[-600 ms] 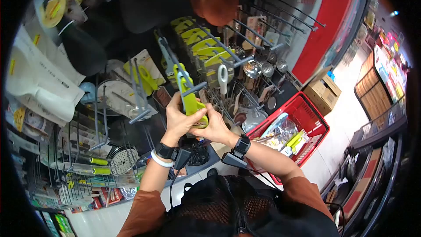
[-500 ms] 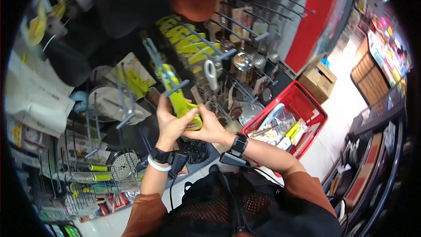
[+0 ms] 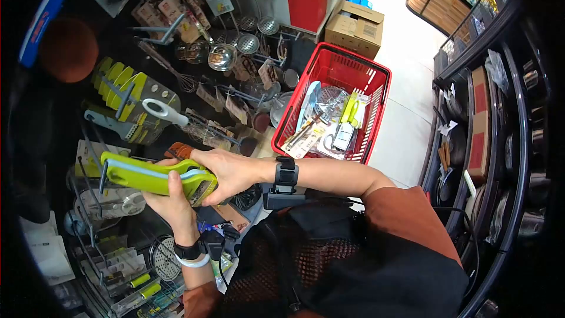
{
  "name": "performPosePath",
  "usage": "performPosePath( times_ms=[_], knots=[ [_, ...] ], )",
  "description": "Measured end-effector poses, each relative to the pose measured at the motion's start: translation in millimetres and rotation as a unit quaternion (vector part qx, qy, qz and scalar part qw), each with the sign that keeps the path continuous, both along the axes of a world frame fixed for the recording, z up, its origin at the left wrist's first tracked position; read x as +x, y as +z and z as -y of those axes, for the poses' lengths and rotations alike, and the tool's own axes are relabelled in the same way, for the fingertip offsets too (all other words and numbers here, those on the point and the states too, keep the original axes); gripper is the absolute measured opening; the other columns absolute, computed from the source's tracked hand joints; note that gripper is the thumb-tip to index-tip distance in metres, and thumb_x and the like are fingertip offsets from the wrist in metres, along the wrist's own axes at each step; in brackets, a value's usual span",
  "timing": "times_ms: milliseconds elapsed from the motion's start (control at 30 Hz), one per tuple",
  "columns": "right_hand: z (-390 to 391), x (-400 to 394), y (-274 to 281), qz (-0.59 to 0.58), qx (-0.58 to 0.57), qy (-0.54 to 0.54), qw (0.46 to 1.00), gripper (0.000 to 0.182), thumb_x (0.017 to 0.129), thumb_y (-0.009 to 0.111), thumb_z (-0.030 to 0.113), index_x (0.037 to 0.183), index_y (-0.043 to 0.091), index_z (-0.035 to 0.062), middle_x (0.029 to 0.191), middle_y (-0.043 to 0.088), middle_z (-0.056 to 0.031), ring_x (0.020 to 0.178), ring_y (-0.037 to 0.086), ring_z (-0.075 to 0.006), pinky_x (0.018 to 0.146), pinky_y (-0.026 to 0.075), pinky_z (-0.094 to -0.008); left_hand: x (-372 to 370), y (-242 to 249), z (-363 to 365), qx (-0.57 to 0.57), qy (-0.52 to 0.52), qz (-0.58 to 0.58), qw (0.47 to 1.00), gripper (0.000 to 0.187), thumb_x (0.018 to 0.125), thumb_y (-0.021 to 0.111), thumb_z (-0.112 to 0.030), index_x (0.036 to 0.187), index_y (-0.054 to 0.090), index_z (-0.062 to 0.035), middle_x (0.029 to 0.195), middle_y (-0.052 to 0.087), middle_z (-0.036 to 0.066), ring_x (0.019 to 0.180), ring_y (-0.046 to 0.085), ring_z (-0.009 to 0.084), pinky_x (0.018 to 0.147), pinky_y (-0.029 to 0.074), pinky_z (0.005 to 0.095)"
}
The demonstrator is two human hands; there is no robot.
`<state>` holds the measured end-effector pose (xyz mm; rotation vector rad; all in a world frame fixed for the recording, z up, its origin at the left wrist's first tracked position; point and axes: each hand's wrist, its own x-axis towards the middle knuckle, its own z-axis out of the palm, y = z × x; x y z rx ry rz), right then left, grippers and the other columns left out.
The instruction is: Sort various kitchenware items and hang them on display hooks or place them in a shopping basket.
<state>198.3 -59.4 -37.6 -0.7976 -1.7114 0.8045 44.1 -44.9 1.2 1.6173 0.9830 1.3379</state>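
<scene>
My left hand [image 3: 174,203] is closed around a stack of lime-green handled graters [image 3: 138,175] with a light-blue one between them, its thumb pressed on the side. With my right hand [image 3: 226,171] I grip the wider end, where a metal grating face shows. The stack lies sideways, and its narrow handle end overlaps a display hook [image 3: 104,175]. Just behind it hangs a light-blue grater [image 3: 112,125]. Green slotted tools [image 3: 129,85] hang farther back.
A red shopping basket [image 3: 381,103] with several packaged utensils stands to the right, in front of a cardboard box [image 3: 355,28]. Metal ladles and skimmers [image 3: 222,57] hang on the rack ahead. Dark shelves [image 3: 500,141] line the far right.
The graters have turned from upright along their hook to lying sideways in my hands. The view has shifted to the right, bringing the basket nearer the middle.
</scene>
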Motion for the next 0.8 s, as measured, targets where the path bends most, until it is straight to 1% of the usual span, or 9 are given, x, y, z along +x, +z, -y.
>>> performPosePath(
  times_ms=[100,200,300,367,467,567,700,767,800],
  knots=[
    [11,9,-1,0.013,0.004,-0.004,1.000,0.055,0.055,0.076,0.027,0.086,0.040,-0.0007,0.078,0.052,-0.0178,0.074,0.055,-0.0365,0.061,0.043,-0.0396,16,-2,19,0.040,0.020,0.011,0.999,0.053,0.082,0.061,-0.015,0.121,0.030,0.0031,0.100,0.054,0.015,0.092,0.053,0.0196,0.085,0.043,0.0335],
    [26,25,-11,0.043,0.002,0.008,0.999,0.057,0.055,0.076,0.025,0.090,0.039,0.0005,0.082,0.051,-0.0172,0.078,0.053,-0.0379,0.063,0.042,-0.0410,24,-16,35,0.057,-0.018,0.034,0.998,0.068,0.073,0.068,-0.026,0.120,0.027,0.0014,0.097,0.052,0.014,0.089,0.051,0.0218,0.086,0.040,0.0351],
    [53,46,-29,0.043,-0.043,-0.042,0.997,0.057,0.054,0.076,0.026,0.091,0.040,0.0008,0.081,0.051,-0.0167,0.077,0.053,-0.0378,0.063,0.042,-0.0414,43,-32,41,0.022,-0.090,-0.007,0.996,0.066,0.075,0.066,-0.020,0.122,0.027,0.0020,0.101,0.053,0.015,0.095,0.051,0.0209,0.090,0.038,0.0348],
    [56,64,-42,0.038,-0.079,-0.086,0.992,0.056,0.055,0.078,0.028,0.090,0.044,0.0007,0.083,0.052,-0.0160,0.078,0.057,-0.0303,0.065,0.045,-0.0366,65,-37,28,-0.028,-0.161,-0.012,0.986,0.063,0.078,0.064,-0.012,0.125,0.026,0.0015,0.109,0.052,0.015,0.101,0.051,0.0213,0.093,0.037,0.0346],
    [80,96,-69,-0.104,-0.172,-0.147,0.969,0.059,0.059,0.079,0.024,0.102,0.046,0.0001,0.092,0.058,-0.0113,0.084,0.059,-0.0201,0.073,0.047,-0.0313,93,-48,25,-0.112,-0.226,-0.062,0.966,0.065,0.081,0.062,-0.012,0.131,0.022,-0.0006,0.121,0.044,0.016,0.108,0.049,0.0228,0.093,0.038,0.0343],
    [102,139,-83,-0.278,-0.254,-0.201,0.904,0.064,0.061,0.080,0.019,0.112,0.045,0.0007,0.098,0.059,-0.0074,0.088,0.059,-0.0157,0.078,0.049,-0.0311,100,-58,29,-0.137,-0.246,-0.123,0.951,0.059,0.083,0.061,-0.012,0.130,0.027,-0.0009,0.126,0.039,0.016,0.108,0.049,0.0224,0.089,0.041,0.0331],
    [131,206,-120,-0.294,-0.344,-0.391,0.801,0.050,0.067,0.076,0.012,0.107,0.050,0.0002,0.094,0.062,-0.0098,0.079,0.062,-0.0158,0.071,0.052,-0.0302,98,-92,33,-0.224,-0.263,-0.172,0.922,0.049,0.083,0.062,-0.013,0.122,0.037,0.0012,0.120,0.041,0.014,0.097,0.054,0.0204,0.080,0.047,0.0294],
    [121,228,-168,-0.299,-0.354,-0.477,0.747,0.041,0.068,0.074,0.009,0.103,0.053,-0.0004,0.090,0.064,-0.0096,0.074,0.063,-0.0169,0.067,0.053,-0.0299,100,-98,27,-0.195,-0.281,-0.240,0.909,0.044,0.087,0.055,-0.008,0.124,0.034,-0.0022,0.097,0.056,0.011,0.092,0.055,0.0113,0.078,0.046,0.0232],
    [125,235,-180,-0.290,-0.376,-0.515,0.713,0.036,0.068,0.074,0.008,0.098,0.057,-0.0007,0.089,0.065,-0.0097,0.073,0.063,-0.0172,0.066,0.052,-0.0296,103,-100,33,-0.206,-0.287,-0.243,0.903,0.044,0.086,0.057,-0.007,0.124,0.035,-0.0018,0.101,0.053,0.010,0.093,0.055,0.0125,0.076,0.047,0.0242]
  ],
)
